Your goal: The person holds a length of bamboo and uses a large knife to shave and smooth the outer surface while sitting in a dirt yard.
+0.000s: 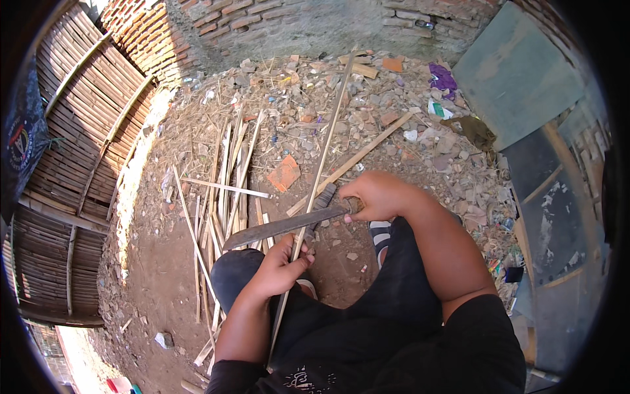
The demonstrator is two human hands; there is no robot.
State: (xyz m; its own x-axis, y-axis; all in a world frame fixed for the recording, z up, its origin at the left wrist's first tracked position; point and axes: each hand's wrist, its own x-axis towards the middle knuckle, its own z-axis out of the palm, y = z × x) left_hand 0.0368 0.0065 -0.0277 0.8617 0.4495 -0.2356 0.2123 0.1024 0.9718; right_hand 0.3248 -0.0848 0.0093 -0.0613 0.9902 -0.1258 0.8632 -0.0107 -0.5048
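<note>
My right hand (375,196) is closed round the handle of a machete (279,226). Its dark, broad blade points left and lies across a long, thin bamboo strip (328,134). My left hand (281,268) grips that strip just below the blade, fingers wrapped round it. The strip slants from my lap up toward the brick wall. Under the crossing of blade and strip, a dark, short piece of wood (323,198) shows partly on the ground between my feet. To the left of my knee lies a loose pile of split bamboo strips (230,164).
A flat wooden slat (374,152) lies on the rubble (380,98) ahead. A broken orange tile (284,173) rests near the pile. A woven bamboo wall (85,144) stands left, a brick wall (289,29) at the back, and leaning grey-green boards (518,72) at right.
</note>
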